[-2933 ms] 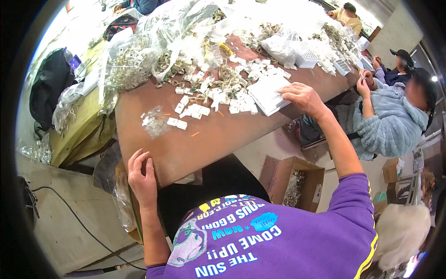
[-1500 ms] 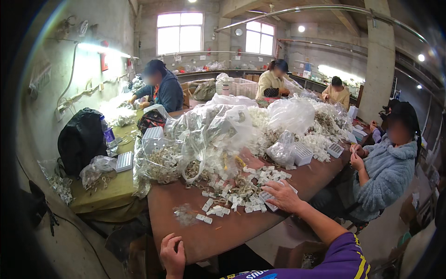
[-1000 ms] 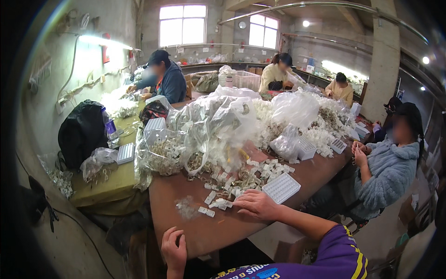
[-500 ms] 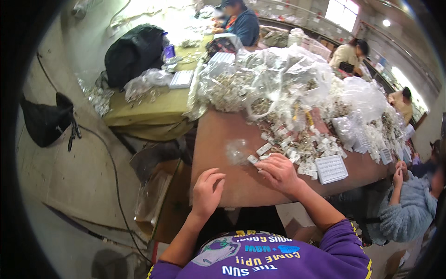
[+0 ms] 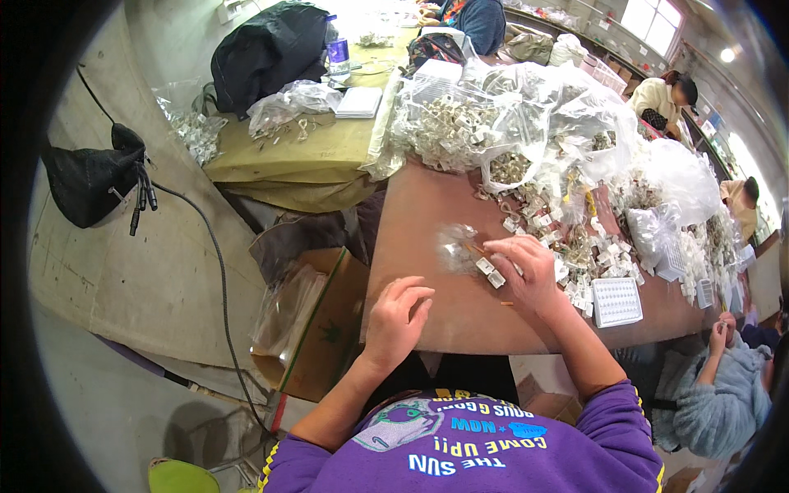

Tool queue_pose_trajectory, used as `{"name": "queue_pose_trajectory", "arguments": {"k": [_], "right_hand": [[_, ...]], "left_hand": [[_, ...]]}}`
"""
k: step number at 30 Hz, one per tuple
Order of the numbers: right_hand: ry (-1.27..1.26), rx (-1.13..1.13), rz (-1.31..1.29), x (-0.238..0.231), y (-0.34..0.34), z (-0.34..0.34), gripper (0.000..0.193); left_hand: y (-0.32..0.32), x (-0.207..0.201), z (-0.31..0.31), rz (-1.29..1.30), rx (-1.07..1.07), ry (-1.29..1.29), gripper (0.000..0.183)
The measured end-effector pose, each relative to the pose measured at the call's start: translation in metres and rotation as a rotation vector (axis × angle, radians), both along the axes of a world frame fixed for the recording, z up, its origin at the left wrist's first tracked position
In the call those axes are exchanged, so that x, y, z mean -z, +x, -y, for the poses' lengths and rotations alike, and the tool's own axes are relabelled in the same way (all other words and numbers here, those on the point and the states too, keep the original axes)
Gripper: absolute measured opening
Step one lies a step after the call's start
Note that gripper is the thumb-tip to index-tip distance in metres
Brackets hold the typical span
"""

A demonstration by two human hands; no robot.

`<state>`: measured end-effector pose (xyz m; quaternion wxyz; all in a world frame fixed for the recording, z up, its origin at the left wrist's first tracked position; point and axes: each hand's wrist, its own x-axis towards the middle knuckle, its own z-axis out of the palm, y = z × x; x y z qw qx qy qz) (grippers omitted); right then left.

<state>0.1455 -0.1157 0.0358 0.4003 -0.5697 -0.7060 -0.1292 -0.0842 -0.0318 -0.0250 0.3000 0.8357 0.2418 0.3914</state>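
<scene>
My left hand (image 5: 399, 323) hovers at the table's front edge, palm turned inward. Its fingers and thumb stand apart, with nothing between them. My right hand (image 5: 530, 271) is palm down over the brown table, fingers bent and spread, and I see no item gripped in it. By its thumb lie small white plastic pieces (image 5: 496, 279). At its fingertips is a short orange-brown strip (image 5: 474, 248); a similar strip (image 5: 507, 303) lies nearer the front edge. A crumpled clear plastic bag (image 5: 454, 246) rests just left of that hand. What lies beneath the palm is hidden.
A white tray (image 5: 616, 302) with rows of small cells stands right of my right hand. Behind rises a heap of clear bags (image 5: 551, 115) and small parts. An open cardboard box (image 5: 325, 329) is below left. A co-worker's blue fluffy sleeve (image 5: 708, 403) shows at right.
The view has shifted, moving most things rightward. My right hand has moved slightly forward over the white pieces. Two orange-brown strips now show near it. My left hand keeps its pose.
</scene>
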Motion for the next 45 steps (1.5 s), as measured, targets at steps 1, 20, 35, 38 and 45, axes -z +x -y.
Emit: {"name": "queue_pose_trajectory", "arguments": {"k": [1,20,35,38,45], "right_hand": [[-0.004,0.032,0.019,-0.004,0.002,-0.004,0.015],[-0.677,0.335,-0.994,-0.041,0.202,-0.199,0.074],[-0.578,-0.131,-1.169,-0.044,0.2,-0.165,0.016],[-0.389,0.099,-0.954,-0.067,0.203,-0.185,0.016],[-0.19,0.417,-0.416,-0.146,0.229,-0.214,0.009]], "left_hand": [[0.0,-0.001,0.0,0.002,0.0,-0.006,0.016],[0.131,-0.096,-0.225,0.324,0.059,-0.658,0.062],[0.147,-0.091,-0.292,0.02,0.354,-0.972,0.05],[0.135,-0.096,-0.304,0.197,0.12,-0.957,0.055],[0.162,-0.169,-0.331,-0.051,0.027,-0.493,0.017]]}}
